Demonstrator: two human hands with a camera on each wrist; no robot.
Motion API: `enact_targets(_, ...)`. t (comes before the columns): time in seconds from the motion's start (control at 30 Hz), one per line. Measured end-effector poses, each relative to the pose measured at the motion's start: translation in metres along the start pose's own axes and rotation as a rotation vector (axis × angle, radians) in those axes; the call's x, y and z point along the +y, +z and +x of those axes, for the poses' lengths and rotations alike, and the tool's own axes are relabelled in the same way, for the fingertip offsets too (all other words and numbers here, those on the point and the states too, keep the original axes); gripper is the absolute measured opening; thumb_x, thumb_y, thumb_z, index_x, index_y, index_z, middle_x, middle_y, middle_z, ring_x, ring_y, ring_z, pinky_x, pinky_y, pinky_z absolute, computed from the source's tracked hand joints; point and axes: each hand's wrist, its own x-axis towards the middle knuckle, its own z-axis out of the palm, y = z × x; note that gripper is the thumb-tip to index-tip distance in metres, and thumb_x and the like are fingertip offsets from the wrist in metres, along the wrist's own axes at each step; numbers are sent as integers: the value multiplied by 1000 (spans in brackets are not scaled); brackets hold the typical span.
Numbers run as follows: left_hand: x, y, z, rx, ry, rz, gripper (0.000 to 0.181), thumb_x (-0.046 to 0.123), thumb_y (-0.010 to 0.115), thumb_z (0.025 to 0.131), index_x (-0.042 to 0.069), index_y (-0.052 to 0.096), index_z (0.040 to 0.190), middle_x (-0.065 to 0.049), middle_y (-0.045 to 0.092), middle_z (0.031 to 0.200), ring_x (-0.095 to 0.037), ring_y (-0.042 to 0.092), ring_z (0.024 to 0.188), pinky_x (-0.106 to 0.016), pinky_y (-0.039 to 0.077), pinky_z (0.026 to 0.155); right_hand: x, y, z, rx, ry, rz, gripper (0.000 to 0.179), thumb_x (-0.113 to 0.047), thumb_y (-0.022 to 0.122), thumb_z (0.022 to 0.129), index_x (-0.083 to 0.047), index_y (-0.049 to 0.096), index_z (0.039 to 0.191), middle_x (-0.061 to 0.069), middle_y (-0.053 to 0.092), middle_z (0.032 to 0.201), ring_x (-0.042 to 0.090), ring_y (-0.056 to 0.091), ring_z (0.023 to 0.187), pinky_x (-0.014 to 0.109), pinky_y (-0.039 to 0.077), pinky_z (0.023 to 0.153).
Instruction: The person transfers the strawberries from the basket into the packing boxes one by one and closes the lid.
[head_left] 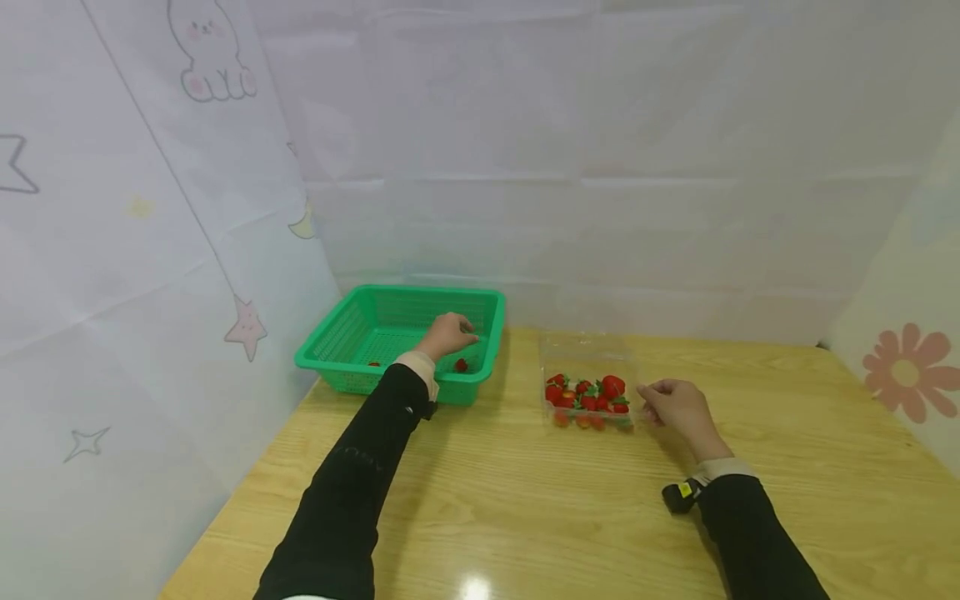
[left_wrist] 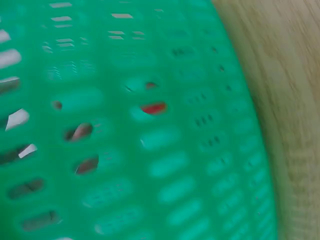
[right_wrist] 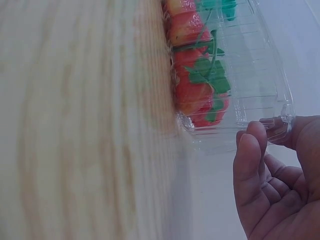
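My left hand (head_left: pixel 448 334) reaches over the near right side of a green plastic basket (head_left: pixel 401 367), fingers loosely bent and nothing seen between them. Just below it in the basket lies one strawberry (head_left: pixel 461 365), and another strawberry (head_left: pixel 374 363) shows further left. The left wrist view is mostly basket wall, with a bit of red strawberry (left_wrist: pixel 153 108) behind a slot. On the right, a clear plastic clamshell box (head_left: pixel 551 354) holds several red strawberries (right_wrist: pixel 192 95) with green leaves. My right hand (head_left: pixel 678 408) pinches the box's right edge between thumb and fingers.
Both containers stand on a light wooden table (head_left: pixel 510 508), the basket left of the box. Behind them hangs a pale cloth wall (head_left: pixel 600 167). Another printed cloth (head_left: pixel 165 333) closes off the left side, close to the basket.
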Motion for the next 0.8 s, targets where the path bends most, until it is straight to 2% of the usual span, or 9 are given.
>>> enact_targets(0.2, -9, 3, 1, -103, -72, 112, 41, 20, 62, 98, -2, 58, 131, -18, 53, 135, -36, 51, 122, -46, 46, 96, -2, 2, -2, 4, -17, -7, 44, -31, 54, 101, 12, 60, 108, 14, 66, 80, 24, 65, 68, 32, 56, 59)
enact_targets(0.4, -16, 9, 9, -299, -144, 129, 49, 19, 61, 97, 7, 48, 143, -13, 42, 147, -35, 41, 132, -47, 42, 100, -2, 2, -3, 6, -24, -17, 44, -32, 54, 101, 12, 60, 109, 12, 66, 78, 25, 65, 68, 33, 56, 60)
enact_targets(0.5, -18, 12, 12, -367, -150, 164, 49, 20, 62, 97, 12, 48, 144, -10, 40, 149, -33, 38, 135, -47, 41, 101, -2, 2, -3, 7, -23, -19, 44, -32, 54, 101, 11, 61, 108, 13, 66, 78, 25, 65, 68, 33, 56, 60)
enact_targets(0.67, -15, 11, 6, -422, -122, 229, 45, 20, 58, 100, 14, 49, 143, -9, 41, 149, -33, 36, 137, -49, 38, 105, 0, 2, -1, 3, -18, -18, 44, -32, 55, 101, 11, 61, 108, 10, 66, 77, 24, 65, 68, 32, 56, 59)
enact_targets(0.8, -14, 11, 5, -431, -104, 245, 39, 15, 56, 100, 11, 54, 140, -9, 46, 145, -32, 39, 134, -47, 39, 104, 0, 2, -1, -1, -17, -19, 46, -34, 55, 101, 11, 61, 108, 9, 66, 76, 23, 65, 68, 32, 56, 59)
